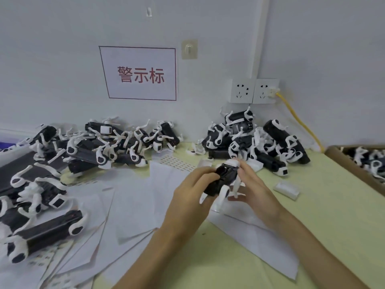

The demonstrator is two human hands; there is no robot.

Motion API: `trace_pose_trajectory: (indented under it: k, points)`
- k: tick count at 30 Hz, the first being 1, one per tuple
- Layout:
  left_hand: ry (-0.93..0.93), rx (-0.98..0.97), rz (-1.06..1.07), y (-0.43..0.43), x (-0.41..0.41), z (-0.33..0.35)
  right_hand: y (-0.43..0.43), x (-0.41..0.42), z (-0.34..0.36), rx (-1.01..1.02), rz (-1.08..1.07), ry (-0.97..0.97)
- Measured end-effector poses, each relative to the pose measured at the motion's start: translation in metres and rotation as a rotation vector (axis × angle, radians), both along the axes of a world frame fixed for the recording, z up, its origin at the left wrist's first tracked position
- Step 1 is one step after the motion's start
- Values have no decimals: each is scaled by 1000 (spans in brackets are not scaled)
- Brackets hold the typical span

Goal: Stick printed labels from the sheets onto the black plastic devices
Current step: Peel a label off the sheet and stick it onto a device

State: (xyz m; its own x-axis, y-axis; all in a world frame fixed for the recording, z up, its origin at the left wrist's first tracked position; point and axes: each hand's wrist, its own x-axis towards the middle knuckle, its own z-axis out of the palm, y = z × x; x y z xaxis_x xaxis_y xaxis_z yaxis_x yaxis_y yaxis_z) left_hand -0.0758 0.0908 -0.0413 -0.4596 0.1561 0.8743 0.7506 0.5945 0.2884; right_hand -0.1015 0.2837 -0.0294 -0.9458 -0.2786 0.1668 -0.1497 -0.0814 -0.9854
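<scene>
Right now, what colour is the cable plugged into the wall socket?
Yellow. The cable shows best in the head view, trailing down from the right-hand wall socket.

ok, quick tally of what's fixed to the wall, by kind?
Sockets: 2
Hooks: 2
Printed sign: 1
Plug with yellow cable: 1
Total: 6
</scene>
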Motion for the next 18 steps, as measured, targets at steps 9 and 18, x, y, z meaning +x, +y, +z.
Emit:
trace_pose_trajectory:
  k: [9, 18]
  points:
    - [-556, 267, -176, 4, 8, 0, 1, 0, 5, -41, -206, 83]
    - [-1227, 411, -757, 2, 18, 29, -2, 10, 17, -45, -121, 127]
